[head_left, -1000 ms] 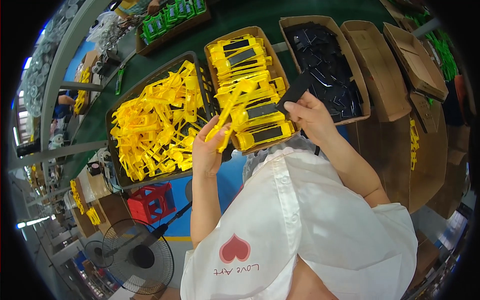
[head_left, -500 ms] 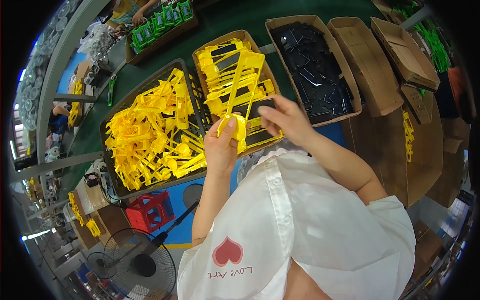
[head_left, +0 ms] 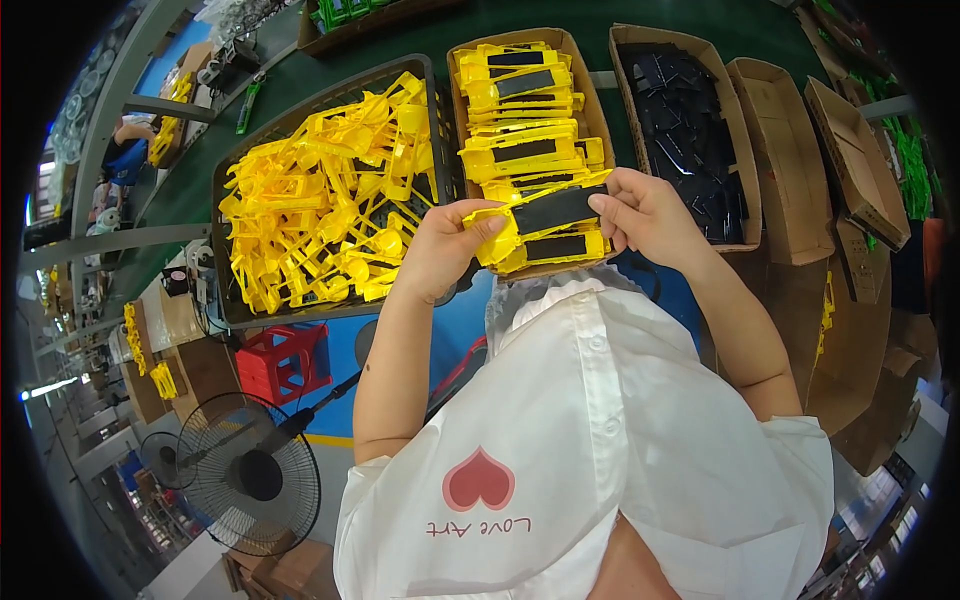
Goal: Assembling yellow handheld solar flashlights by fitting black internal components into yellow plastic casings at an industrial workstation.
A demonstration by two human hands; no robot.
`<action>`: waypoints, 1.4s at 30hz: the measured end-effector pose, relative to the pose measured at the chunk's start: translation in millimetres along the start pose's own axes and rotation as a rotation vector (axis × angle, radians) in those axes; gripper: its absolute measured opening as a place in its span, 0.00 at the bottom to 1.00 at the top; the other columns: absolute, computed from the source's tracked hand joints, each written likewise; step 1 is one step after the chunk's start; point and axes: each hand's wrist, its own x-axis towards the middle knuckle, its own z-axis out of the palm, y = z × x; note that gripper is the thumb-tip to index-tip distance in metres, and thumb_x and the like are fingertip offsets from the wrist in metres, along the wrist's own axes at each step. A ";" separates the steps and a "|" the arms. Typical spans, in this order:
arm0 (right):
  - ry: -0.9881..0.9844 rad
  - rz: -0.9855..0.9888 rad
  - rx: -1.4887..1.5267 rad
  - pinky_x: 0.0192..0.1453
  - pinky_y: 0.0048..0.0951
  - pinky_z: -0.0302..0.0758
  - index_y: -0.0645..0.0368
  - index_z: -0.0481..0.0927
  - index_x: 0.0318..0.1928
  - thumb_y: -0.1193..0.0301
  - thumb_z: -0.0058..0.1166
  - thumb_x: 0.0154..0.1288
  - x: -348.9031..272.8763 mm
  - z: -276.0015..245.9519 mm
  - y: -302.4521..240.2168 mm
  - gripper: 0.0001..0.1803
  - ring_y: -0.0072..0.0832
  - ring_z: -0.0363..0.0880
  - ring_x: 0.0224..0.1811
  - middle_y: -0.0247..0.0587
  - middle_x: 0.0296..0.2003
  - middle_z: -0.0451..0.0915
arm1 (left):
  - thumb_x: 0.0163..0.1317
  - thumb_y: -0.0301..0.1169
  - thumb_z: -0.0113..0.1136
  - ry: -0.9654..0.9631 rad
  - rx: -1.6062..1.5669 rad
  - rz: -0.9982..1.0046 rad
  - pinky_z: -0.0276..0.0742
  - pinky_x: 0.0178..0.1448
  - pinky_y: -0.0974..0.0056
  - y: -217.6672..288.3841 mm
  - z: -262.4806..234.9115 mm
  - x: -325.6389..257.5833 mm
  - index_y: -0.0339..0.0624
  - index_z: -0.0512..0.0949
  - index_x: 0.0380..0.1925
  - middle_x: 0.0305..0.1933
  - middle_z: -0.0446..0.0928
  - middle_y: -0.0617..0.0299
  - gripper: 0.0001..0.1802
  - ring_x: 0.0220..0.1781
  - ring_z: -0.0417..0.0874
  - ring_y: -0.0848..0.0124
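Observation:
Between my two hands a yellow plastic frame [head_left: 503, 238] lies nearly level, with a flat black panel [head_left: 556, 209] across its long opening. My left hand [head_left: 447, 243] pinches the frame's rounded end between thumb and fingers. At the other end, my right hand [head_left: 648, 216] is closed on the frame, its thumb on the edge of the black panel. Whether the panel sits fully inside the frame I cannot tell. Just beneath is a cardboard box [head_left: 598, 120] with several stacked yellow frames that hold black panels.
On the left stands a dark plastic crate [head_left: 222, 270] heaped with loose yellow frames. A cardboard box [head_left: 745, 150] of black panels is on the right, beside other cardboard boxes [head_left: 785, 165]. A red stool [head_left: 283, 364] and a fan [head_left: 255, 474] stand lower left.
The yellow frame has turned from upright to nearly level. My right hand has come onto its far end, and a black panel now shows across it. The view has shifted.

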 end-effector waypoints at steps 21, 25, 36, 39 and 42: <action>0.190 -0.106 -0.460 0.19 0.18 0.71 0.62 0.66 0.24 0.67 0.49 0.58 5.5 12.4 21.5 0.12 0.20 0.75 0.17 0.39 0.17 0.74 | 0.53 0.27 0.57 0.066 0.110 0.060 0.70 0.31 0.76 -30.4 13.9 17.3 0.32 0.76 0.35 0.28 0.77 0.62 0.10 0.26 0.74 0.79; 0.151 0.030 -0.390 0.20 0.18 0.71 0.62 0.66 0.25 0.68 0.49 0.58 10.3 8.6 23.4 0.12 0.21 0.75 0.17 0.39 0.17 0.74 | 0.53 0.27 0.58 0.005 -0.044 -0.046 0.70 0.34 0.75 -24.9 18.1 19.0 0.31 0.75 0.35 0.28 0.76 0.63 0.11 0.28 0.74 0.79; 0.336 0.020 -0.561 0.34 0.28 0.73 0.64 0.68 0.32 0.54 0.58 0.47 11.0 6.2 35.1 0.25 0.34 0.78 0.30 0.48 0.26 0.76 | 0.53 0.26 0.57 -0.154 -0.191 0.066 0.69 0.36 0.75 -54.1 10.4 29.8 0.35 0.76 0.36 0.30 0.76 0.64 0.10 0.30 0.72 0.79; 0.170 0.114 -0.297 0.34 0.29 0.72 0.63 0.71 0.31 0.56 0.59 0.47 13.8 5.3 53.2 0.23 0.35 0.77 0.30 0.47 0.27 0.77 | 0.52 0.26 0.57 -0.171 0.401 0.207 0.72 0.37 0.70 -41.1 13.6 28.3 0.33 0.74 0.37 0.33 0.77 0.57 0.12 0.35 0.76 0.73; 0.247 -0.007 -0.495 0.34 0.32 0.72 0.62 0.72 0.34 0.56 0.59 0.47 21.5 22.0 68.4 0.22 0.39 0.77 0.30 0.50 0.27 0.77 | 0.47 0.40 0.58 -0.020 1.259 0.329 0.72 0.34 0.60 -25.0 46.9 27.1 0.36 0.75 0.25 0.27 0.76 0.46 0.16 0.30 0.78 0.57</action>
